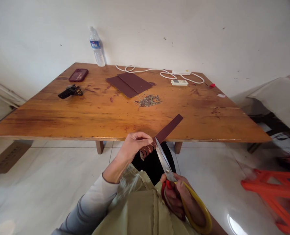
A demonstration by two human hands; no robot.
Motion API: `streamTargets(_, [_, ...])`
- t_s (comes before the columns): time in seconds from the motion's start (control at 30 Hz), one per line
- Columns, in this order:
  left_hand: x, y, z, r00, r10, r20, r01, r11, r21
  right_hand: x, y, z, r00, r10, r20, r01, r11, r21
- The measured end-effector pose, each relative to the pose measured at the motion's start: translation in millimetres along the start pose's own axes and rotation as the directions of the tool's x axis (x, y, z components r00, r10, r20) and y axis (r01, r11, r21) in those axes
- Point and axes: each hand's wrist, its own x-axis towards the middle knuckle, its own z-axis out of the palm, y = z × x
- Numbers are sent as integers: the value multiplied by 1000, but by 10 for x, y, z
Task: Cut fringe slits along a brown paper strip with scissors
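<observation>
My left hand (136,145) pinches a dark red-brown paper strip (170,128) near the table's front edge. The strip's far end points up and to the right, while its near part hangs below my fingers in curled, cut pieces. In my right hand (178,195) is a pair of scissors (164,162) with one red and one yellow handle. Its blades point up and left, with the tips against the strip close beside my left fingertips. They look nearly closed.
On the wooden table (91,114) lie dark red-brown sheets (131,83), a pile of small scraps (148,100), a phone (78,75), keys (70,91), a white remote (179,82) and a white cable (145,70). A bottle (97,49) stands by the wall; an orange stool (269,187) is at right.
</observation>
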Motion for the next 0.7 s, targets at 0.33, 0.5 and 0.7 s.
streamTargets(0.33, [41, -6, -4, 999, 34, 0, -34, 999, -29, 11, -89, 37, 1000, -2, 25, 2, 1000, 2])
streamTargets(0.5, [40, -19, 12, 999, 42, -34, -43, 999, -24, 15, -91, 44, 1000, 20, 23, -20, 1000, 21])
streamTargets(0.7, [21, -10, -2, 999, 47, -16, -45, 994, 104, -27, -99, 9, 999, 38, 6, -38, 999, 25])
